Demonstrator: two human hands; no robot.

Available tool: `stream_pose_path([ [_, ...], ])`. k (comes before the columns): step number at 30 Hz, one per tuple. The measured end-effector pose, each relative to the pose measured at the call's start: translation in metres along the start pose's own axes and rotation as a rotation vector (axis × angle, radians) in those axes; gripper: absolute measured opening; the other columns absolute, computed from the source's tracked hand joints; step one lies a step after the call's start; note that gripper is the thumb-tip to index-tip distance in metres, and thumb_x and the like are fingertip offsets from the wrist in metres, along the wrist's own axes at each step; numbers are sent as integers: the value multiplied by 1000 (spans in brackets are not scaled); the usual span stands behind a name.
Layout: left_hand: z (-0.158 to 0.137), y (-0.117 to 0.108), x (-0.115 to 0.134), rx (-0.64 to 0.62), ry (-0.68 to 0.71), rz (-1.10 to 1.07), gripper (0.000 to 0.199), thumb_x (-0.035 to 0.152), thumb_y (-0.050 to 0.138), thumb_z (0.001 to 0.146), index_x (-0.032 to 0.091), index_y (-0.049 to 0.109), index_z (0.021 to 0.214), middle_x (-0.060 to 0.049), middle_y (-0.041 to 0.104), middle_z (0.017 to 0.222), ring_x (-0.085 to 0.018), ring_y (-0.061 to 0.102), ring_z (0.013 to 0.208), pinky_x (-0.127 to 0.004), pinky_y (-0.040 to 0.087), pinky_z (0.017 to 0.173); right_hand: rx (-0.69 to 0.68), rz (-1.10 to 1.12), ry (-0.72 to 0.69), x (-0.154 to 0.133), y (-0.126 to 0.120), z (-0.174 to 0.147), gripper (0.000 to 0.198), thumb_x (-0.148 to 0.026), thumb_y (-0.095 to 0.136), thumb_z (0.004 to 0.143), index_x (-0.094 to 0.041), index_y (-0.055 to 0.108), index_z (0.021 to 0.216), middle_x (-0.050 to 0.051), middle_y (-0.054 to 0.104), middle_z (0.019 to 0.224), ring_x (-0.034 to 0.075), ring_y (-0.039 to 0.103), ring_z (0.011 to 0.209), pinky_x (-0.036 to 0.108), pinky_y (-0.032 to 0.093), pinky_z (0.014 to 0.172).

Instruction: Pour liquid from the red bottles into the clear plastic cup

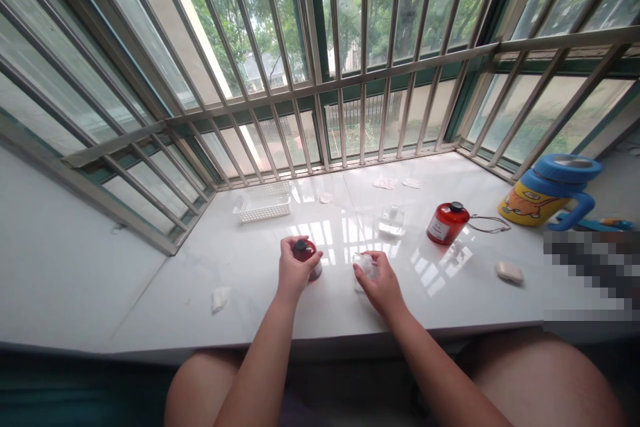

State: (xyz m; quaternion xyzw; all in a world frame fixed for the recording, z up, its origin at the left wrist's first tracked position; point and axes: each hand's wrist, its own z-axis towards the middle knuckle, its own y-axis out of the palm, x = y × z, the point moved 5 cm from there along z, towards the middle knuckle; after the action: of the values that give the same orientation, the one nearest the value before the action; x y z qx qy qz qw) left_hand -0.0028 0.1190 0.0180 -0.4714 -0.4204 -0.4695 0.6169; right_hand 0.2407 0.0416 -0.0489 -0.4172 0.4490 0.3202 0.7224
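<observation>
On the white marble-like sill, my left hand point(294, 267) is wrapped round a small red bottle point(314, 271) with a black cap, which stands upright. My fingers cover much of its near side. To the right, my right hand point(381, 280) grips a small clear bottle point(364, 267) with a whitish top, partly hidden behind the fingers. Another clear bottle point(391, 221) stands a little beyond that hand. Farther right is a second red bottle point(448, 223) with a black cap, a white label and a cord loop at its side.
A white perforated basket point(263, 205) sits near the barred window. A blue and yellow mug point(540, 195) stands at the right, with a beige packet point(509, 272) nearer me. Crumpled white tissue point(219, 299) lies at the left, and thin paper scraps point(385, 183) lie near the window.
</observation>
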Motion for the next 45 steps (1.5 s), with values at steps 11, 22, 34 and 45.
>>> stream_pose_path([
  [11,6,-22,11,-153,210,137,55,51,77,90,27,66,138,-13,63,149,-33,56,144,-51,41,123,-3,14,-30,-4,0,0,40,-57,67,93,-25,54,115,9,69,119,30,68,110,48,54,99],
  [22,6,-37,45,-18,216,4,34,47,77,91,23,75,116,-12,76,128,-28,72,118,-45,57,107,-11,-3,-28,0,0,0,41,-57,67,92,-25,56,117,9,69,118,29,68,107,45,55,93],
  [34,10,-160,-39,-151,-52,1050,22,6,66,73,25,56,79,-2,68,81,-24,64,78,-30,39,69,-24,-21,-14,0,-3,-1,44,-60,67,92,-26,57,117,9,69,117,31,68,106,45,57,91],
  [45,0,-147,-29,-221,-5,1009,26,8,56,86,22,65,105,-8,73,107,-26,69,101,-35,51,89,-25,-10,-11,3,-2,0,46,-61,68,91,-25,57,118,10,71,116,31,68,104,45,56,89],
])
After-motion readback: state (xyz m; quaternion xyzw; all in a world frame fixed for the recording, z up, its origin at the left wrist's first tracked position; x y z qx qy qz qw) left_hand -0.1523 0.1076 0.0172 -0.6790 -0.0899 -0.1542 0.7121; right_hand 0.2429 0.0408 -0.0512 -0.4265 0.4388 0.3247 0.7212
